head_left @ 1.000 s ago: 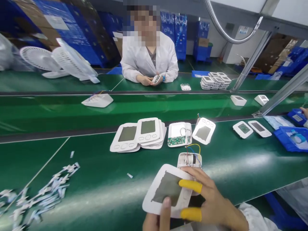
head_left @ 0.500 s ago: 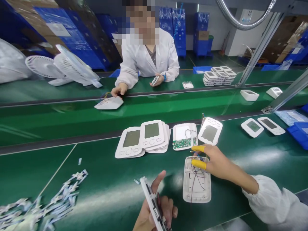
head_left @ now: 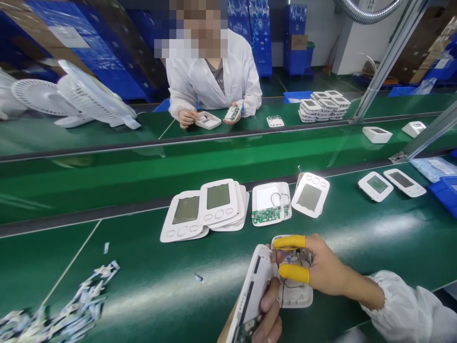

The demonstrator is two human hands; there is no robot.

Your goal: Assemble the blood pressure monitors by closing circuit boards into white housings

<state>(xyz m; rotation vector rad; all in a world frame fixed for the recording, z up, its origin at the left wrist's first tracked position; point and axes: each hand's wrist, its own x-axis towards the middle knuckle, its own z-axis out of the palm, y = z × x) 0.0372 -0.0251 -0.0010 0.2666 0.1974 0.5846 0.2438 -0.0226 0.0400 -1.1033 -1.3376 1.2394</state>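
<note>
Near the front edge of the green table (head_left: 143, 286), a white plastic back shell (head_left: 298, 297) lies flat with its hollow side up. It is a rounded rectangle with thin black and red wires looping across the inside and a small grey part near its upper end. The right hand (head_left: 321, 274) reaches in from the right in a white sleeve (head_left: 410, 309). Its forefinger and thumb wear yellow finger cots (head_left: 293, 273), and these fingers curl close together over the shell's upper end with the wiring between them. Whether they pinch a wire or only rest on it cannot be told. Just left of the shell, touching it, the left hand (head_left: 267, 319) holds the matching white front cover (head_left: 252, 290) up on edge, its fingers (head_left: 272, 293) closed around the rim. The cover's thin side with dark slots faces the camera, and its lower end is blurred. Farther back on the table lie a fanned stack of white front panels (head_left: 207, 207) with grey screens, an open unit with a green circuit board (head_left: 269, 205), and a tilted single panel (head_left: 310, 195). A heap of small paper strips (head_left: 64, 309) lies at the left. Across the green belt (head_left: 107, 166) a co-worker (head_left: 214, 76) in a white coat holds device parts in both hands.
</note>
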